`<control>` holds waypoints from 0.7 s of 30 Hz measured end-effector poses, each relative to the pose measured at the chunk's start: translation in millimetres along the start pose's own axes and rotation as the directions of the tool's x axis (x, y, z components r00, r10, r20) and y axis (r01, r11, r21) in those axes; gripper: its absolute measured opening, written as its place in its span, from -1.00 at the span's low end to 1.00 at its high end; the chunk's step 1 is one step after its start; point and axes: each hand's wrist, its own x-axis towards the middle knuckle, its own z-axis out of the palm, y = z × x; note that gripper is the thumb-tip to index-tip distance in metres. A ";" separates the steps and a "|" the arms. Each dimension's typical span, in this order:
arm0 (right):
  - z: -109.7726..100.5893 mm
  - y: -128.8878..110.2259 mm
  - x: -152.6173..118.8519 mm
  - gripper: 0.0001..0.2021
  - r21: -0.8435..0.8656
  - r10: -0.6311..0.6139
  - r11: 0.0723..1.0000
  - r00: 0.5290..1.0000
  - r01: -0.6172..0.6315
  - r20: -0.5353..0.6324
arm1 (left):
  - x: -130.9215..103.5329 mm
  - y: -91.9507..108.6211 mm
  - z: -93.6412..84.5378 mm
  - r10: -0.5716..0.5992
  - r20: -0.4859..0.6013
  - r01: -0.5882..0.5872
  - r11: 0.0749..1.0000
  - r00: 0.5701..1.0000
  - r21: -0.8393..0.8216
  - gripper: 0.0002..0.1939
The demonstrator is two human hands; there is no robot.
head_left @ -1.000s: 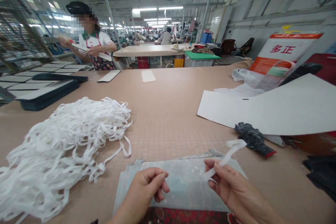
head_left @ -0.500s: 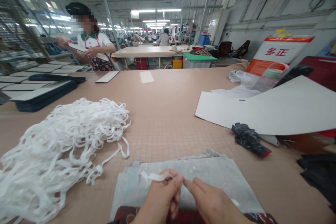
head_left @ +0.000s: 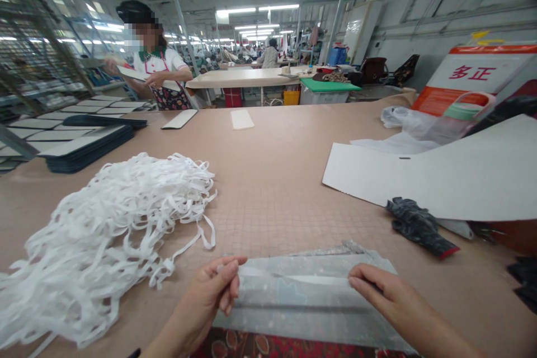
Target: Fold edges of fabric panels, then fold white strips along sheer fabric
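A white elastic strip [head_left: 312,279] is stretched between my two hands, above grey translucent sheets [head_left: 319,313] stacked at the table's near edge. My left hand [head_left: 216,285] pinches the strip's left end between thumb and fingers. Closed around the right end is my right hand [head_left: 380,288], thumb pressed to the forefinger. A large tangled pile of white strips [head_left: 126,218] lies left of my left hand, and one loose strand loops toward the sheets.
A dark glove [head_left: 419,226] with a red cuff and a large white board [head_left: 432,176] lie to the right. Dark-edged panels [head_left: 90,148] are stacked at the far left, where a co-worker [head_left: 157,67] handles another panel. Beyond stands a second table [head_left: 247,77].
My hands have moved from close together to wide apart, left and right, drawing the white strip out straight between them. The camera view has turned slightly to the left.
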 end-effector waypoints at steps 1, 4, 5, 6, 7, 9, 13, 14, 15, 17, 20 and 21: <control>-0.7 2.0 0.8 -0.76 -0.004 0.002 1.000 1.000 -0.002 -0.002 | 1.2 1.5 -3.5 0.010 -0.008 -0.009 0.998 1.000 0.063 -0.64; -1.7 5.8 3.0 -0.76 -0.015 -0.010 1.000 1.000 0.011 0.017 | 3.0 5.7 -12.1 0.016 -0.031 -0.011 0.986 0.999 0.166 -0.67; -1.3 6.8 3.7 -0.77 -0.016 -0.020 1.000 1.000 0.020 0.023 | 3.2 6.8 -14.3 0.012 -0.039 -0.006 0.989 0.999 0.147 -0.67; -0.7 7.9 4.6 -0.78 -0.018 -0.032 0.999 0.999 0.032 0.027 | 3.4 7.9 -16.0 0.006 -0.050 -0.001 0.995 0.999 0.104 -0.67; 0.2 9.3 5.6 -0.78 -0.024 -0.041 0.999 0.999 0.042 0.030 | 3.8 8.8 -17.5 -0.006 -0.057 0.009 0.999 0.998 0.050 -0.67; 2.0 13.3 7.8 -0.79 -0.047 -0.054 0.997 0.998 0.056 0.039 | 5.7 9.8 -20.2 -0.032 -0.059 0.030 0.999 0.998 -0.025 -0.66; 5.5 25.6 12.9 -0.76 -0.137 -0.036 0.990 0.999 0.038 0.019 | 14.9 4.5 -26.4 -0.027 -0.060 0.036 0.988 0.998 0.147 -0.67; 6.4 29.1 14.3 -0.75 -0.161 -0.019 0.987 1.000 0.018 -0.004 | 17.9 1.1 -28.1 -0.007 -0.082 0.027 0.970 0.997 0.243 -0.69; 7.5 32.5 15.8 -0.74 -0.183 -0.002 0.983 1.000 -0.003 -0.025 | 20.9 -2.7 -29.6 0.021 -0.106 0.017 0.940 0.994 0.341 -0.68; 10.1 38.6 18.9 -0.74 -0.223 0.014 0.975 0.999 -0.023 -0.041 | 26.0 -10.2 -32.1 0.085 -0.151 0.003 0.864 0.985 0.503 -0.66; 14.3 45.8 23.9 -0.75 -0.276 -0.029 0.961 0.998 0.014 -0.048 | 30.3 -16.3 -34.4 0.102 -0.170 0.024 0.791 0.980 0.612 -0.78; 15.7 47.6 25.7 -0.75 -0.290 -0.047 0.957 0.997 0.027 -0.060 | 31.1 -16.5 -35.2 0.098 -0.169 0.032 0.773 0.981 0.634 -0.82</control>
